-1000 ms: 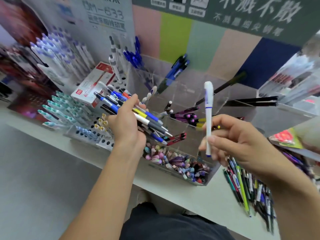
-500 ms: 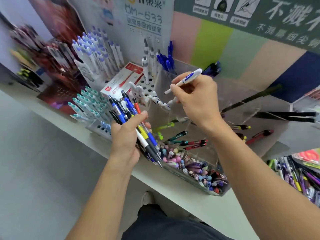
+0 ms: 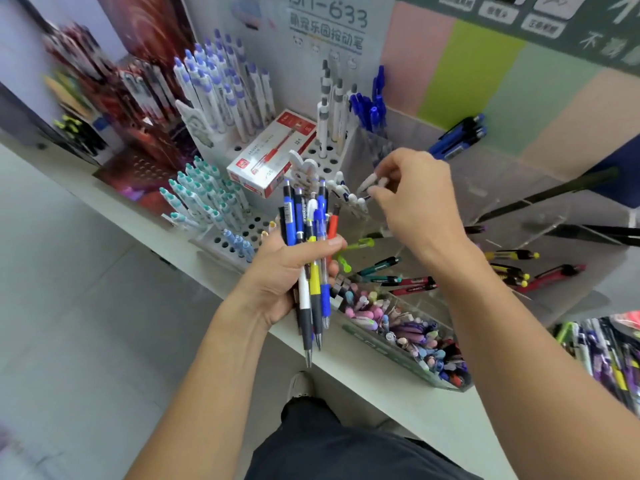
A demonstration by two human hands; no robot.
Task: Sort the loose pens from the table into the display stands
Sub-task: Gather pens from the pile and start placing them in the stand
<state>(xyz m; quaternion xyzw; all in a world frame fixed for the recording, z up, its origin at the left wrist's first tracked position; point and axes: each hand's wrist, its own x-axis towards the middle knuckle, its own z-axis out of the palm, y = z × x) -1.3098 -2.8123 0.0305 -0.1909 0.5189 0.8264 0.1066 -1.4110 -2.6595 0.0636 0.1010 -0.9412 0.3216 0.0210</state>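
My left hand (image 3: 284,271) wraps a bundle of pens (image 3: 311,258), tips pointing down, over the worktop's near edge. My right hand (image 3: 412,199) pinches one white pen (image 3: 369,181) in a narrow fingertip grip, above the row of white pens (image 3: 349,195) in the holed stand (image 3: 325,157) toward the back of the worktop (image 3: 363,362). These pens look light, stiff and smooth-barrelled; I judge the bundle could slip or fan out, so it wants a firm hold round its middle, while the single pen steers best held near its upper end. The worktop is pale and narrow, crowded with stands and a clear tray (image 3: 415,341) of mixed pens at its near edge. More loose pens (image 3: 602,351) lie at the right edge. Grey floor below.
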